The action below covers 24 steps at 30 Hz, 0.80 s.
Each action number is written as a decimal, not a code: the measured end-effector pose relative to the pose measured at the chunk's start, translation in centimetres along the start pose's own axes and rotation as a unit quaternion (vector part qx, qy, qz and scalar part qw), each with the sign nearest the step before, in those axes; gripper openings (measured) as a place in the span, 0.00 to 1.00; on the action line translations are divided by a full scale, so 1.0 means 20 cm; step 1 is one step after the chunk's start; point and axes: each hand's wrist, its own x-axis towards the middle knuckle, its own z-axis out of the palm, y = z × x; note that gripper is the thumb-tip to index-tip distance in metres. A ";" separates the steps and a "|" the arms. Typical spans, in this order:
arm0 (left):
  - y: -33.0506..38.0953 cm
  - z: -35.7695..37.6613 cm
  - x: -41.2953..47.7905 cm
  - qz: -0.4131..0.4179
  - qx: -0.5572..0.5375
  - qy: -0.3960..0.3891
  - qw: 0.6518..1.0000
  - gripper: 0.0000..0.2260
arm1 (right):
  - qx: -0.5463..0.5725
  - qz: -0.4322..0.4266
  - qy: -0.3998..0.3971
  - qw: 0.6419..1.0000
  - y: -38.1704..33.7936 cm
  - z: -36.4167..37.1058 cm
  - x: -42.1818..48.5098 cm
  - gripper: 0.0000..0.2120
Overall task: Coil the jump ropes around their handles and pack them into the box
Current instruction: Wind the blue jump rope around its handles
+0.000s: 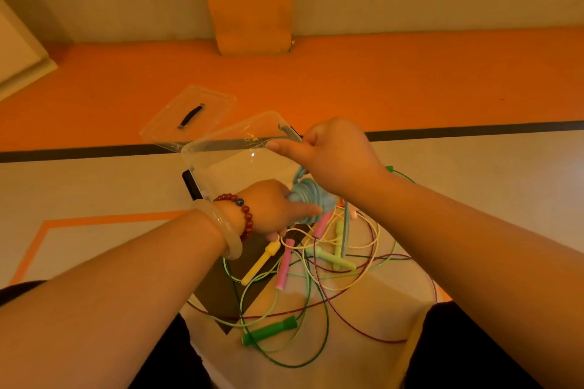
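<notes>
Holding the coiled blue rope (pixel 311 196) in my left grip (pixel 271 208), fingers wrapped round it. Right grip (pixel 335 155) is curled just above; can't tell if it holds anything. Open box (pixel 221 161) just beyond at 11 o'clock, left hand nearer.

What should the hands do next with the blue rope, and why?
Probably wind one more turn: the left hand grips the light-blue jump rope as a mostly coiled bundle, the right hand seems to hold a loop of it, and a loose blue tail hangs below. The clear plastic box stands open just beyond.
</notes>
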 end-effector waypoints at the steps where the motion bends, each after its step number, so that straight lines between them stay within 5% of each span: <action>1: -0.01 -0.03 0.00 -0.003 -0.020 0.025 0.999 0.21 | 0.004 -0.001 0.000 1.000 -0.01 -0.01 0.00 0.28; 5: -0.04 -0.17 -0.02 0.003 -0.111 0.068 0.992 0.18 | 0.057 0.015 -0.004 0.998 0.04 -0.02 0.01 0.23; 13: -0.08 -0.27 -0.05 0.002 -0.298 -0.009 0.955 0.13 | 0.159 0.043 -0.081 0.983 0.09 -0.03 0.01 0.11; 16: -0.09 -0.30 -0.08 0.003 -0.375 -0.066 0.925 0.08 | 0.050 -0.046 -0.059 0.996 0.10 -0.03 0.00 0.08; 19: -0.08 -0.33 -0.11 -0.005 -0.456 -0.109 0.883 0.14 | -0.111 -0.190 0.029 0.975 0.12 0.03 -0.02 0.07; 24: -0.04 -0.28 -0.10 0.004 -0.471 -0.022 0.882 0.25 | -0.203 -0.336 0.150 0.907 0.15 0.12 -0.04 0.05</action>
